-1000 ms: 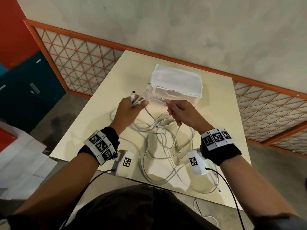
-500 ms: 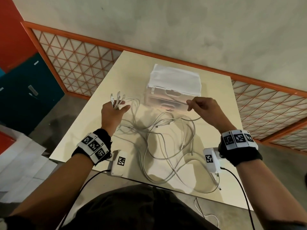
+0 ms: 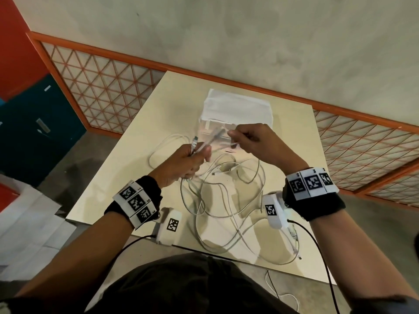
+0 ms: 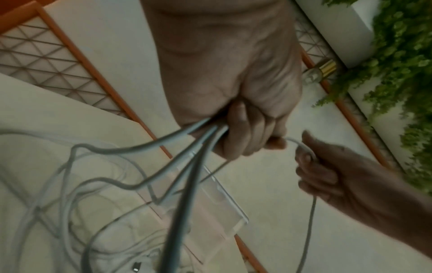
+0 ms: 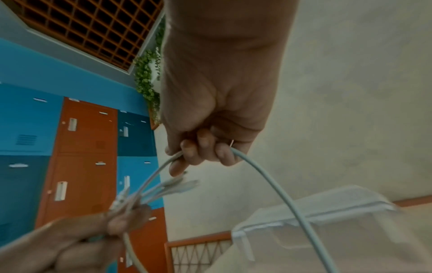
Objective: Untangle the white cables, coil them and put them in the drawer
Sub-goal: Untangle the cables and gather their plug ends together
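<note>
Fisted around a bundle of thin white cables (image 3: 223,201), the left hand (image 3: 183,163) keeps their plug ends poking up above its knuckles. Just beside it, the right hand (image 3: 256,143) pinches one strand. Below both, loose loops sprawl on the pale table (image 3: 136,141); beyond sits a clear plastic drawer box (image 3: 235,109).

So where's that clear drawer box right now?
In the head view the drawer box sits on the table at its far middle, just beyond both hands, cables heaped nearer.
</note>
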A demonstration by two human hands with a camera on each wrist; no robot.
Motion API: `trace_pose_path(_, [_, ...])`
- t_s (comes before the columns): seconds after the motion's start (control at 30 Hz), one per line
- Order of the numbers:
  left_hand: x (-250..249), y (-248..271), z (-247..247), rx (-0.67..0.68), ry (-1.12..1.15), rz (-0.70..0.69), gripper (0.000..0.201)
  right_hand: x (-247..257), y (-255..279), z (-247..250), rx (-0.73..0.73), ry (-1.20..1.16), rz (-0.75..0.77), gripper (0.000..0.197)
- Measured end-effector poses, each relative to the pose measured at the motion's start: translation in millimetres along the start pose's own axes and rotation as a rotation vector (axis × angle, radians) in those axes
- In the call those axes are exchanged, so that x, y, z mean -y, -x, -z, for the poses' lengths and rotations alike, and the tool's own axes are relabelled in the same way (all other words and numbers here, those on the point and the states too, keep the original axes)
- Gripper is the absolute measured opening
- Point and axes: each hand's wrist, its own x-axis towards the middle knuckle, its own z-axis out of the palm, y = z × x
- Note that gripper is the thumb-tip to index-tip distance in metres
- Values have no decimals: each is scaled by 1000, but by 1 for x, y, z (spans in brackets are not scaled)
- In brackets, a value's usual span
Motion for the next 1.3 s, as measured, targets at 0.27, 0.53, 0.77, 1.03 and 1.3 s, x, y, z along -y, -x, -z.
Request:
trace_pose_path(0.27, [-1, 8, 42, -315, -111, -100, 29, -82, 37, 8, -94, 64, -316, 55])
trace_pose_path(0.53, [37, 1, 26, 1, -556, 272, 60, -132, 76, -15, 408, 119, -626, 48])
trace_pose_path(0.77, [31, 12, 5, 421, -406, 502, 26, -150, 103, -52, 744, 216, -723, 38])
trace_pose_path(1.03, [21, 4, 20, 326, -235, 418, 36, -157, 80, -48, 515, 288, -651, 32])
trace_pose_path(1.3, [17, -8, 29, -53, -35, 301, 31, -166, 13, -69, 77, 281, -392, 24])
